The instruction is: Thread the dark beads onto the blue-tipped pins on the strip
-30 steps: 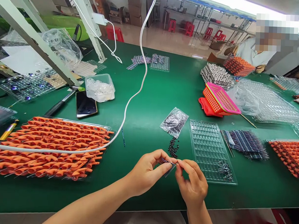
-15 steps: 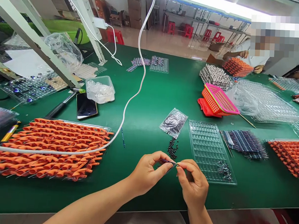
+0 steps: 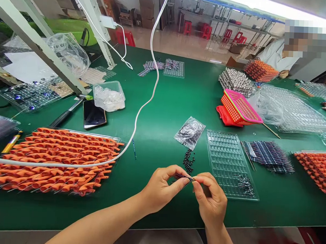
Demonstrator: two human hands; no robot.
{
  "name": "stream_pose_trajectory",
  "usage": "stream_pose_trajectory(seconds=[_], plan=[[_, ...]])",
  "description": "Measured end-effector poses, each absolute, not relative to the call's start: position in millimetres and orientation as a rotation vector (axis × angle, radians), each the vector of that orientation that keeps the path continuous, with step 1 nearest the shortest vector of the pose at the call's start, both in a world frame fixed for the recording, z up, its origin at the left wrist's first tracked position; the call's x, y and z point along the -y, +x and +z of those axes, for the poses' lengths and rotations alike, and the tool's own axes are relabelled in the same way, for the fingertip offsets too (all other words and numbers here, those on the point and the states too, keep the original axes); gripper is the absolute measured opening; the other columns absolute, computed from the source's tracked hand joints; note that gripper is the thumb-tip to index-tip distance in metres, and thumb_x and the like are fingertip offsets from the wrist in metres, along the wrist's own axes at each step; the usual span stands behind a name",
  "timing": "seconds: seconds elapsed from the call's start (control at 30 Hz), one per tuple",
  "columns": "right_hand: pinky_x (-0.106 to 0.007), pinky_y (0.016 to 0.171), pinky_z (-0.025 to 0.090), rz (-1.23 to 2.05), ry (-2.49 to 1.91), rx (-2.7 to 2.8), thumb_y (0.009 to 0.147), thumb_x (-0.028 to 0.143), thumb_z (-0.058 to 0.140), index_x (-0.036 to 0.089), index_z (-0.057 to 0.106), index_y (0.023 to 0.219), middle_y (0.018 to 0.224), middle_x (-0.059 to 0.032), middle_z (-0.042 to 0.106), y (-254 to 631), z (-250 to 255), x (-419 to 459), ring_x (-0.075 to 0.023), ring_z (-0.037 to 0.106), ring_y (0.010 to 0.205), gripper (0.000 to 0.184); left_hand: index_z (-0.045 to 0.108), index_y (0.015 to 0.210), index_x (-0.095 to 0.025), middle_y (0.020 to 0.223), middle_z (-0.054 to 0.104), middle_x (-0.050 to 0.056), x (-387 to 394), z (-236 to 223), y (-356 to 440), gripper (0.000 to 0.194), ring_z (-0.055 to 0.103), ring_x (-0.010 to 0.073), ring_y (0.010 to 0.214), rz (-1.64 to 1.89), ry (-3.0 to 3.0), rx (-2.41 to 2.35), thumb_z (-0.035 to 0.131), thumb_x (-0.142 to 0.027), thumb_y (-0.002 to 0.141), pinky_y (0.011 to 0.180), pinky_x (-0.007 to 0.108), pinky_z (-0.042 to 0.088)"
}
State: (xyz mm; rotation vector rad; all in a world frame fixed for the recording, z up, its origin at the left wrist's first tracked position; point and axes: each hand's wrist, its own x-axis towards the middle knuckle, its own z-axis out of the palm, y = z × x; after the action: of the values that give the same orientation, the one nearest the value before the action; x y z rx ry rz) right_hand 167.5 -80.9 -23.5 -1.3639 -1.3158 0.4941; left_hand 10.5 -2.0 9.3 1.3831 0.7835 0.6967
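Note:
My left hand (image 3: 161, 188) pinches a small bundle of thin dark pins (image 3: 184, 178) between thumb and fingers, just above the green table (image 3: 169, 108). My right hand (image 3: 210, 199) meets it from the right, its thumb and forefinger closed on something tiny at the pins' tip, too small to name. Right behind my fingers lies a little heap of black beads (image 3: 188, 161), and past it a small clear bag of beads (image 3: 190, 133). To the right of my hands sits a clear blister tray (image 3: 228, 162) with a few finished dark pieces in its near corner.
A tray of orange lures (image 3: 53, 160) lies at left under a white cable (image 3: 142, 106). A phone (image 3: 93, 114), a clear tub (image 3: 109, 95), a pink basket (image 3: 240, 109), dark striped pieces (image 3: 268, 155) and more orange lures (image 3: 316, 168) surround the work spot. Another person (image 3: 276, 56) sits at far right.
My hands stay together in the same spot; the pin bundle has tipped slightly and my fingers have closed tighter on it. The person at far right has shifted a little.

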Motion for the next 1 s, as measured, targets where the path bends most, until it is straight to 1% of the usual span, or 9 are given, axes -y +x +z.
stream_pose_trajectory(seconds=[0.27, 0.37, 0.57, 0.67, 0.8, 1.0], plan=[[-0.023, 0.056, 0.048, 0.516, -1.358, 1.296, 0.09, 0.012, 0.062, 0.023, 0.066, 0.096, 0.086, -0.0016, 0.063, 167.5, -24.6, 81.9, -0.0123, 0.06, 0.069, 0.013, 0.072, 0.086, -0.014, 0.079, 0.072, 0.006, 2.0, 8.8, 10.3, 0.017, 0.065, 0.0158, 0.074, 0.691, 1.371, -0.785, 0.066, -0.03, 0.086, 0.072, 0.028, 0.052], [-0.023, 0.053, 0.046, 0.543, -1.368, 1.281, 0.09, 0.013, 0.062, 0.023, 0.067, 0.095, 0.086, -0.0017, 0.063, 167.6, -25.3, 82.2, -0.0123, 0.06, 0.066, 0.013, 0.071, 0.085, -0.014, 0.079, 0.071, 0.006, 1.7, 9.4, 10.3, 0.018, 0.064, 0.0156, 0.073, 0.687, 1.364, -0.779, 0.066, -0.031, 0.086, 0.072, 0.029, 0.052], [-0.023, 0.054, 0.045, 0.631, -1.354, 1.242, 0.09, 0.015, 0.062, 0.024, 0.068, 0.095, 0.083, -0.0017, 0.062, 169.3, -27.8, 82.5, -0.0134, 0.059, 0.068, 0.012, 0.068, 0.086, -0.014, 0.074, 0.066, 0.003, 0.8, 5.6, 8.9, 0.019, 0.06, 0.0131, 0.067, 0.636, 1.307, -0.743, 0.063, -0.032, 0.088, 0.066, 0.026, 0.05], [-0.023, 0.055, 0.044, 0.7, -1.341, 1.218, 0.09, 0.016, 0.062, 0.024, 0.068, 0.094, 0.082, -0.0012, 0.061, 170.4, -28.7, 82.0, -0.0132, 0.059, 0.069, 0.011, 0.068, 0.086, -0.014, 0.076, 0.066, 0.003, 0.0, 4.9, 8.6, 0.017, 0.06, 0.0128, 0.069, 0.633, 1.324, -0.754, 0.063, -0.031, 0.088, 0.067, 0.025, 0.049], [-0.023, 0.055, 0.043, 0.759, -1.342, 1.183, 0.091, 0.019, 0.062, 0.024, 0.068, 0.092, 0.08, -0.0003, 0.059, 170.9, -28.1, 81.0, -0.0123, 0.057, 0.067, 0.008, 0.068, 0.085, -0.014, 0.079, 0.068, 0.004, -0.6, 7.3, 9.7, 0.016, 0.061, 0.0143, 0.074, 0.637, 1.353, -0.777, 0.063, -0.03, 0.087, 0.07, 0.026, 0.049], [-0.024, 0.057, 0.042, 0.795, -1.359, 1.202, 0.091, 0.019, 0.062, 0.023, 0.065, 0.087, 0.078, 0.0005, 0.057, 171.2, -24.0, 77.7, -0.0117, 0.054, 0.066, 0.006, 0.069, 0.082, -0.013, 0.071, 0.066, 0.002, -0.5, 12.3, 10.5, 0.016, 0.058, 0.0128, 0.067, 0.635, 1.459, -0.811, 0.062, -0.027, 0.085, 0.065, 0.025, 0.046]])
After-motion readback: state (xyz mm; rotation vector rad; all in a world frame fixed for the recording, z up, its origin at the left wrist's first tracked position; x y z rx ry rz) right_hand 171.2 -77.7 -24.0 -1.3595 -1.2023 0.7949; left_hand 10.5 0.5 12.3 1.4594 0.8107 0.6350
